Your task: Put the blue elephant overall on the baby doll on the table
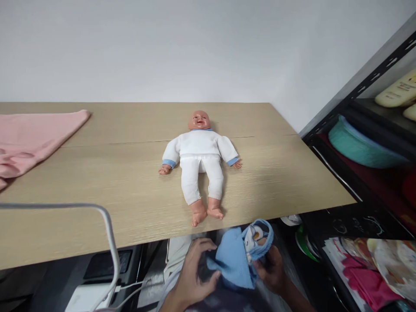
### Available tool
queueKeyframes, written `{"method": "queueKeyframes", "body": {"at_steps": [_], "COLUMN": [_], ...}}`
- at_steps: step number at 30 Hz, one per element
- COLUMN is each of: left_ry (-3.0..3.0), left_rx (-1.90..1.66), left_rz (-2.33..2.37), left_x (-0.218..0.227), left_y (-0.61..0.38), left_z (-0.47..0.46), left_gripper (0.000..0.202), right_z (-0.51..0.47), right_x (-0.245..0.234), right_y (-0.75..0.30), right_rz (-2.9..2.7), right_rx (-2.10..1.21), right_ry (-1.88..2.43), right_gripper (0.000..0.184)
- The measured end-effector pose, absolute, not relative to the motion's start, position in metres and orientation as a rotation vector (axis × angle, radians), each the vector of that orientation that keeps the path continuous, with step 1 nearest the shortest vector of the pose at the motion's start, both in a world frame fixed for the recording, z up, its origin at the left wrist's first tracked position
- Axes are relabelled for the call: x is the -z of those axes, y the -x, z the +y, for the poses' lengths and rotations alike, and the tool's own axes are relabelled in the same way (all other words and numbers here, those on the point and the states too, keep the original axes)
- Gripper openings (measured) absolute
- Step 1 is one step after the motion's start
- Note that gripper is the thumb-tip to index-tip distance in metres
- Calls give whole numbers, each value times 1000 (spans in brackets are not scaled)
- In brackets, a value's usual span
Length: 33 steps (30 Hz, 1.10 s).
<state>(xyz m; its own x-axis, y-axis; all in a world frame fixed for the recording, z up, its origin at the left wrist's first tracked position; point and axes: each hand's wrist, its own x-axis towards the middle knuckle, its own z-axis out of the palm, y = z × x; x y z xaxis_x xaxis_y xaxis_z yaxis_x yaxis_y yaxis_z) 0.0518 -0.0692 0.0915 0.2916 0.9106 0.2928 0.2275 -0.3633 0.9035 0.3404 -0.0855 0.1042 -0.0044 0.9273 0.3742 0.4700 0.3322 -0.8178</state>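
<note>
Below the table's front edge, my right hand (271, 269) grips a light blue terry bib (232, 255). A white printed patch and a rounded loop show at the bib's upper right. Just left of the cloth, my left hand (196, 271) is open, thumb and fingers apart around its left corner; I cannot tell whether they touch it. A baby doll (199, 145) lies face up on the table with its feet toward me. It wears a white top with blue cuffs and collar, and white trousers.
The wooden table (130, 173) meets a white wall. At left lie a pink cloth (35, 136) and a bent grey metal tube (108, 225) in front. To the right, a black shelf holds a teal basin (360, 145) and bottles (396, 89); a pink item (367, 277) sits below.
</note>
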Motion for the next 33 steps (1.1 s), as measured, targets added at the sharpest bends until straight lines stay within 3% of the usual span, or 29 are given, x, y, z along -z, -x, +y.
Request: {"method": "queueKeyframes", "body": {"at_steps": [4,6,8,13,19,21,23,25,27,33], "left_ry": [-1851,-1778,-1653,-1392,-1217,-1291,-1434,-1574,-1648,-1510], "left_rx": [-1359,-1444,-1443,-1340,-1393,-1362,-1328,-1308,-1323,-1439], "left_rz": [898,962,1041,1047,1086,1059,960,811,729,874], "left_x": [-120,-134,-147,-175,-192,-196,-201,-208,-215,-211], "left_y": [-65,-73,-76,-61,-48,-46,-46,-47,-50,-56], "left_z": [-74,-70,-61,-33,-10,-5,2,10,18,27], "left_gripper": [89,99,87,32,30,27,22,18,18,37], "right_z": [-44,-21,-4,24,32,35,43,57,73,92], "right_x": [-171,-198,-217,-237,-235,-234,-238,-245,-253,-249], "right_y": [-308,-291,-281,-290,-315,-321,-325,-327,-324,-311], "right_rz": [-1894,-2010,-2091,-2007,-1913,-1895,-1917,-2043,-2196,-2221], "right_rx": [-533,-567,-534,-593,-538,-484,-518,-712,-956,-1255], "right_ry": [874,652,555,470,622,665,720,729,743,1002], "right_gripper": [12,11,6,4,8,22,53,91,113,112]}}
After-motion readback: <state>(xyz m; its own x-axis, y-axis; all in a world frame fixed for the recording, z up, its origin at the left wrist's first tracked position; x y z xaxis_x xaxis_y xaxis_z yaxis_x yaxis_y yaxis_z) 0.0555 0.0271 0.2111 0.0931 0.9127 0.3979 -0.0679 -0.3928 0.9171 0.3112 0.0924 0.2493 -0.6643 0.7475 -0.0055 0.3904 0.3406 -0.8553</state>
